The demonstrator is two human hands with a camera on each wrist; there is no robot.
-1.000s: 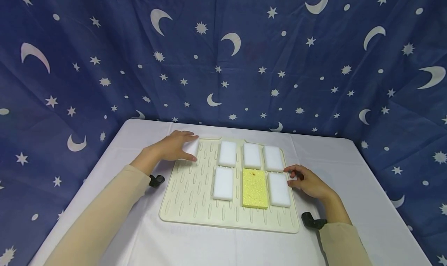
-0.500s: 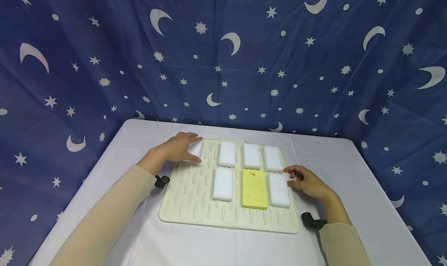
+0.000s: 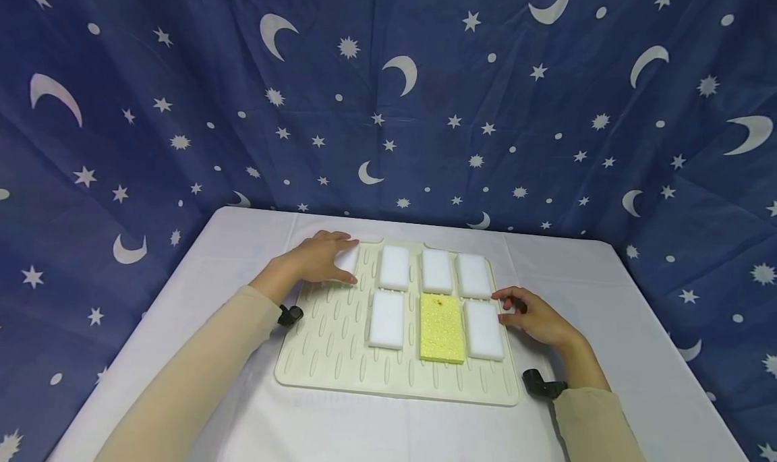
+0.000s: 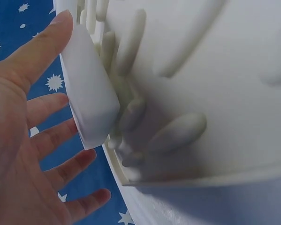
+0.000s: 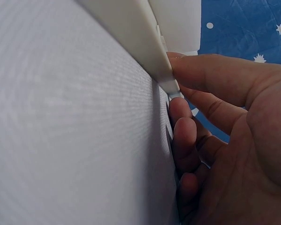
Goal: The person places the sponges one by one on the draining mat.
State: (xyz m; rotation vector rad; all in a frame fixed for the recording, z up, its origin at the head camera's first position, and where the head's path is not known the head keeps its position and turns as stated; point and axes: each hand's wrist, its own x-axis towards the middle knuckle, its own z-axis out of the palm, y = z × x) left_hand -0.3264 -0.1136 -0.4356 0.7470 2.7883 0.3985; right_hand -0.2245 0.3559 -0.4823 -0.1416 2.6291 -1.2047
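Note:
In the head view my left hand (image 3: 320, 257) grips a white sponge (image 3: 348, 258) at the mat's far left corner. The left wrist view shows the thumb on one side of this sponge (image 4: 91, 89) and fingertips at the other. The sponge lies on the raised ribs of a cream drying mat (image 3: 340, 364). My right hand (image 3: 537, 317), fingers loosely bent, rests at the mat's right edge, beside a white sponge (image 3: 484, 330). In the right wrist view its thumb touches the mat's rim (image 5: 149, 51), while the other fingers curl beside it.
On the mat, a yellow sponge (image 3: 441, 328) lies left of the white one near my right hand. More white sponges (image 3: 394, 268) stand in two rows around it. A white cloth (image 3: 352, 428) covers the table. Behind hangs a blue star-and-moon curtain (image 3: 437, 111).
My left hand has slid right over the mat, bringing its white sponge closer to the other sponges. The right hand has stayed in place.

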